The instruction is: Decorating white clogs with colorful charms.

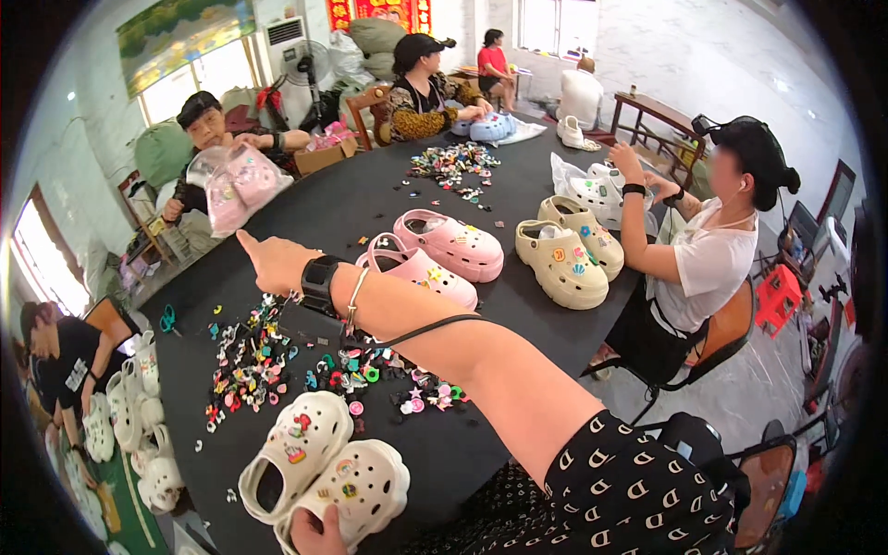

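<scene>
Nearest me, my left hand (319, 535) grips the white clogs (324, 467) at the table's (370, 199) near edge — decorating seems done. My right hand (275, 262) points, forefinger out, above the loose charms (250, 365); next I'd set this pair aside.

A black table (370, 199) carries a white pair of clogs (324, 467) at the near edge, a spread of small coloured charms (264, 361) (a second heap (453, 166) lies farther off), pink clogs (435, 254) mid-table, and beige clogs (569, 250) to the right.
</scene>
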Motion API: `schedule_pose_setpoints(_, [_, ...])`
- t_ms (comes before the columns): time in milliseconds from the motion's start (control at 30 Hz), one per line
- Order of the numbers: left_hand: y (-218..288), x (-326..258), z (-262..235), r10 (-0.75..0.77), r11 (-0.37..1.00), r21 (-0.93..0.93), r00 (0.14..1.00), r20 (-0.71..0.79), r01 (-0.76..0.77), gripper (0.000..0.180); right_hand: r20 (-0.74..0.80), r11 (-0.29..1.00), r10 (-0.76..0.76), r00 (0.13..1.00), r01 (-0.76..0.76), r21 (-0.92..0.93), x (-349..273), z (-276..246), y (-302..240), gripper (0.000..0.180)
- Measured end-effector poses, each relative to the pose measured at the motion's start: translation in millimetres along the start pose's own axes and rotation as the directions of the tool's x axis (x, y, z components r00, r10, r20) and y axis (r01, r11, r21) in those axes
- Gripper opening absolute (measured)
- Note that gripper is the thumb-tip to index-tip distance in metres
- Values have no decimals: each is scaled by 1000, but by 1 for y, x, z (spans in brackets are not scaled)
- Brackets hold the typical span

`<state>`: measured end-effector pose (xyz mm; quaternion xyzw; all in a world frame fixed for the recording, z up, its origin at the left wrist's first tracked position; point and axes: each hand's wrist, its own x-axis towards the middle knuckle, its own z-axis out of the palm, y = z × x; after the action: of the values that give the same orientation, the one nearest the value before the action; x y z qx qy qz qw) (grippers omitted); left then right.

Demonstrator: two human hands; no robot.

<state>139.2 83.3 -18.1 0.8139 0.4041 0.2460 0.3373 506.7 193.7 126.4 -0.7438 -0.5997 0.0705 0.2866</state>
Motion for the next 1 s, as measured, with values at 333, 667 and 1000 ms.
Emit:
schedule_pose_setpoints(333, [-1,11,-5,-245,967,-21,948,202,255,58,-47,997,20,999,-24,-80,39,4,14,59])
schedule_pose_setpoints(667, [-67,21,9,-263,941,-104,888,376,323,61,218,978,158,963,-183,99,-138,-28,-17,56])
schedule_pose_setpoints(1000, [-20,45,-54,202,961,-21,645,738,-276,56,269,928,347,898,-371,41,-306,31,-2,36])
